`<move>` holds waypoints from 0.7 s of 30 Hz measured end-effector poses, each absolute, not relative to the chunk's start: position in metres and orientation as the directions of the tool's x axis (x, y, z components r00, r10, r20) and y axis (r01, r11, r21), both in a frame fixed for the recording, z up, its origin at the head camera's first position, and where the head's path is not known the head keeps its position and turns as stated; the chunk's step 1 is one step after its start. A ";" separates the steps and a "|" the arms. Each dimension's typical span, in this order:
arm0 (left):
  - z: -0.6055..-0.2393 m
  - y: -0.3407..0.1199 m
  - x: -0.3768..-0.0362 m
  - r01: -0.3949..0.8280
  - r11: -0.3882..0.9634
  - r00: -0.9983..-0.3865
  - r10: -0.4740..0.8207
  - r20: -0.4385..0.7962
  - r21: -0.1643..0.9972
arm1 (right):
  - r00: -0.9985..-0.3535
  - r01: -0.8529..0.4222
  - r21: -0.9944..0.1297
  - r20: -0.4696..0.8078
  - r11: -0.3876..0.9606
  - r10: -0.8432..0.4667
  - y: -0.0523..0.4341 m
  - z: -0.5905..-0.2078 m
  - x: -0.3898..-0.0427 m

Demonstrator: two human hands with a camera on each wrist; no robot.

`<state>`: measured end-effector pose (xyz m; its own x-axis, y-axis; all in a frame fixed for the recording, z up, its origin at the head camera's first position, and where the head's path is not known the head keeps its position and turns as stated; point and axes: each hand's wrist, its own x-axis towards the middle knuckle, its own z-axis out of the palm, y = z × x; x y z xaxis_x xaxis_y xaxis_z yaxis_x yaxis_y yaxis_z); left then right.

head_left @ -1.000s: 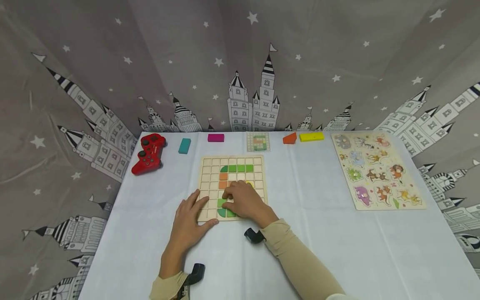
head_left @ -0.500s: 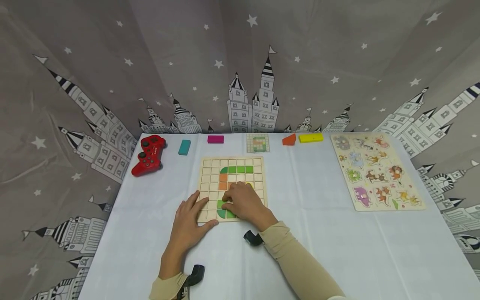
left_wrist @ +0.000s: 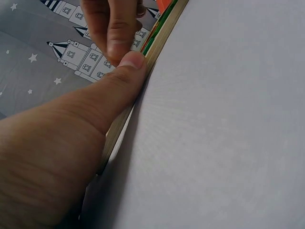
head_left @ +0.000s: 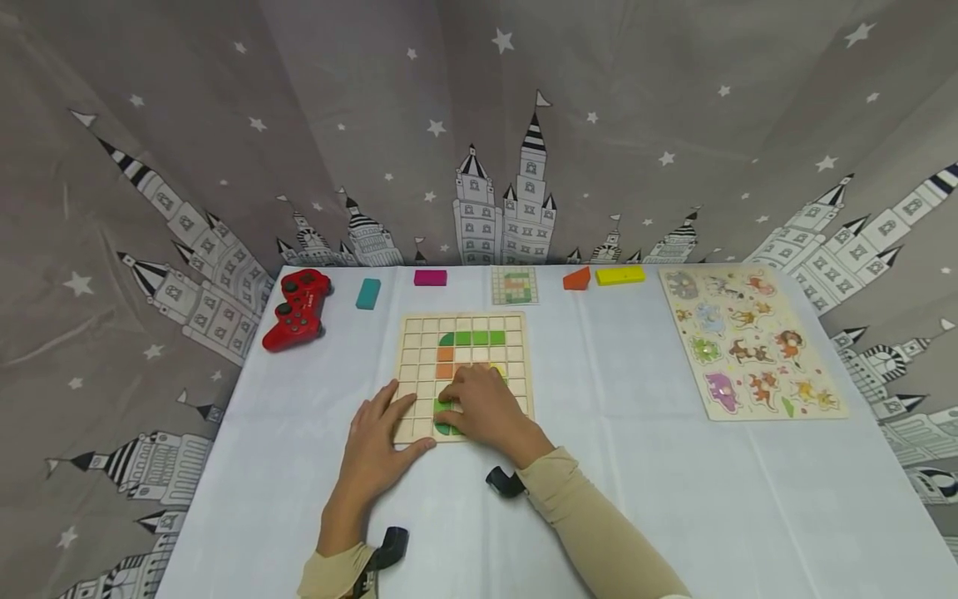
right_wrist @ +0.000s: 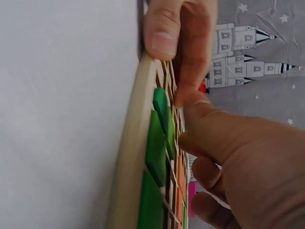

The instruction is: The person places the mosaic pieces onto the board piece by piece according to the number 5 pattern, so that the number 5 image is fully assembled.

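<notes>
Leaning over the white-clothed table (head_left: 644, 466), the person has both hands down on the wooden grid board (head_left: 419, 333) lying flat at the middle. Nearest, the left hand (head_left: 377, 445) lies with fingers straight and spread on the board's near left corner; in the left wrist view its thumb (left_wrist: 125, 71) presses against the board's edge, so it steadies rather than grasps. Just beside it, the right hand (head_left: 482, 408) covers the near middle of the board, thumb and fingertips curled onto a green piece (right_wrist: 162, 117) that sits tilted, one edge raised above the grid, next to other green pieces (right_wrist: 153, 157) already lying flat. Whether the piece is truly pinched or only pushed I cannot tell for certain, but the fingers are bent around it.

Farther up the board, orange squares (head_left: 445, 353) and a green row (head_left: 471, 338) fill some cells. Off to the right lies an animal puzzle board (head_left: 752, 337). Along the far edge sit a red game controller (head_left: 298, 308), a teal block (head_left: 367, 293), a magenta block (head_left: 430, 278), a small pattern card (head_left: 515, 285), an orange block (head_left: 577, 279) and a yellow block (head_left: 620, 275).
</notes>
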<state>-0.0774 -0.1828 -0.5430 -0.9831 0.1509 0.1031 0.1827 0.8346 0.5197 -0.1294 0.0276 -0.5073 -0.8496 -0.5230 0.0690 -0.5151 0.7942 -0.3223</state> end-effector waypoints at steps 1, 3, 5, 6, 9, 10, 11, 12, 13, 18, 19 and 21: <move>-0.543 -0.183 -0.077 0.180 0.834 -0.984 0.150 0.100 0.522 | -0.846 -0.521 -0.318 0.069 0.792 -0.528 0.027 -0.507 -0.129; -0.543 -0.183 -0.078 0.183 0.832 -0.983 0.150 0.105 0.524 | -0.845 -0.524 -0.305 0.071 0.795 -0.530 0.027 -0.507 -0.127; -0.542 -0.182 -0.078 0.184 0.828 -0.983 0.150 0.106 0.530 | -0.850 -0.516 -0.306 0.069 0.800 -0.522 0.027 -0.507 -0.127; -0.543 -0.182 -0.078 0.182 0.827 -0.983 0.148 0.106 0.533 | -0.853 -0.512 -0.307 0.069 0.802 -0.518 0.028 -0.506 -0.126; -0.543 -0.182 -0.079 0.181 0.828 -0.983 0.142 0.113 0.531 | -0.860 -0.500 -0.310 0.065 0.809 -0.506 0.028 -0.506 -0.126; -0.543 -0.182 -0.079 0.178 0.826 -0.984 0.139 0.112 0.534 | -0.861 -0.498 -0.308 0.064 0.811 -0.505 0.029 -0.506 -0.126; -0.544 -0.182 -0.079 0.180 0.827 -0.983 0.141 0.114 0.533 | -0.863 -0.495 -0.305 0.062 0.813 -0.502 0.029 -0.507 -0.126; -0.544 -0.182 -0.079 0.181 0.828 -0.983 0.142 0.115 0.530 | -0.863 -0.494 -0.304 0.061 0.815 -0.501 0.030 -0.507 -0.125; -0.545 -0.181 -0.079 0.182 0.829 -0.983 0.142 0.116 0.529 | -0.864 -0.493 -0.303 0.061 0.816 -0.499 0.031 -0.508 -0.125; -0.548 -0.180 -0.078 0.185 0.825 -0.983 0.144 0.118 0.534 | -0.882 -0.464 -0.324 0.084 0.824 -0.463 0.043 -0.511 -0.123; -0.548 -0.179 -0.077 0.187 0.824 -0.982 0.146 0.118 0.535 | -0.893 -0.445 -0.340 0.094 0.829 -0.440 0.049 -0.510 -0.121; -0.549 -0.178 -0.076 0.188 0.817 -0.982 0.154 0.108 0.545 | -0.919 -0.393 -0.367 0.111 0.843 -0.379 0.065 -0.508 -0.119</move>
